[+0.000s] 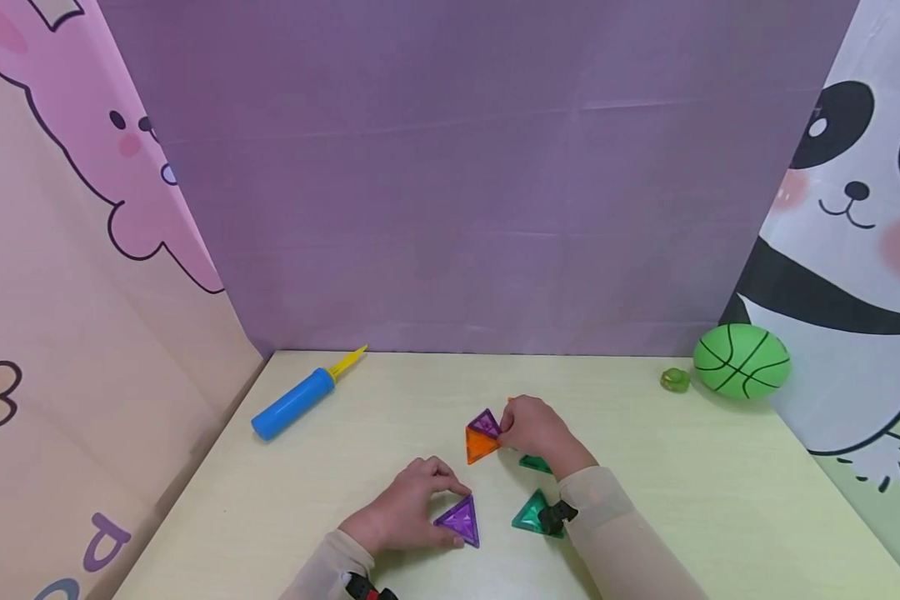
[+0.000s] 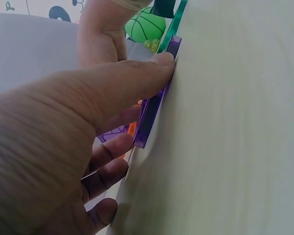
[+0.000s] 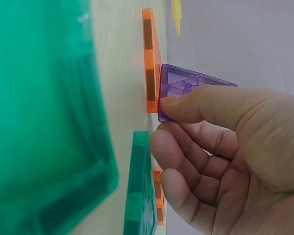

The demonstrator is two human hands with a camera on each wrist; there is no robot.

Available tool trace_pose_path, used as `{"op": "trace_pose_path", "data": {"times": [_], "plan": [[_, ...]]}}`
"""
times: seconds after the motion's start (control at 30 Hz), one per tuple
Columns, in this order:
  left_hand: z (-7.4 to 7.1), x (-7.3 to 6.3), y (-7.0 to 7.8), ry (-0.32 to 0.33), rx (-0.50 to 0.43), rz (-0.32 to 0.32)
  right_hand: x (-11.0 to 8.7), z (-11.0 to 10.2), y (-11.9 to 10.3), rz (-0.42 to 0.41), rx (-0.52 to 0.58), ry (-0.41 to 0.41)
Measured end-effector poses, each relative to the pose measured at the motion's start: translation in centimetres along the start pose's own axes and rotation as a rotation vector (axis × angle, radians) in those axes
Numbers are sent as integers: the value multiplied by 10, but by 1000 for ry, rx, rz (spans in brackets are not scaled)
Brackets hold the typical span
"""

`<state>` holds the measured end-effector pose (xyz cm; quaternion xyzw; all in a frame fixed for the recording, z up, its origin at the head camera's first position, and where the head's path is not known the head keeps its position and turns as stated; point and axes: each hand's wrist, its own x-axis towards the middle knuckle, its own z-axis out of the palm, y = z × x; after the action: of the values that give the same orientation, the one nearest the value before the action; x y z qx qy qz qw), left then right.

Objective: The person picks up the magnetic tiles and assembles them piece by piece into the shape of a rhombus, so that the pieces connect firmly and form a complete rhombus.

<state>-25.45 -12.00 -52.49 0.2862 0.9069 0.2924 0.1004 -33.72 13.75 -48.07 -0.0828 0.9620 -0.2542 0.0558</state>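
A purple tile is pinched between thumb and finger of the right hand, tilted up at the edge of an orange tile just beside the fingertips. A 2nd purple tile is gripped by the left hand, between thumb and fingers. Nearer the person than the right fingers, 2 green tiles are seen (1 partly covered by a black wrist device). Purple is apparently being joined to orange; next, aligned edges and gentle release seem required.
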Motion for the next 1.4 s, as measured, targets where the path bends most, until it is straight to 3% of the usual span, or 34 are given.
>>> {"op": "trace_pose_path", "data": {"times": [0.37, 0.57, 1.03, 1.4], "plan": [[3, 0, 6, 4, 43, 49, -1, 0, -2, -17, 19, 2], [4, 0, 6, 7, 22, 28, -1, 1, -2, -5, 28, 1], [-4, -1, 4, 31, -153, -27, -1, 2, -2, -3, 20, -5], [-8, 1, -6, 135, -244, -55, 1, 4, -2, 22, 43, -13]]}}
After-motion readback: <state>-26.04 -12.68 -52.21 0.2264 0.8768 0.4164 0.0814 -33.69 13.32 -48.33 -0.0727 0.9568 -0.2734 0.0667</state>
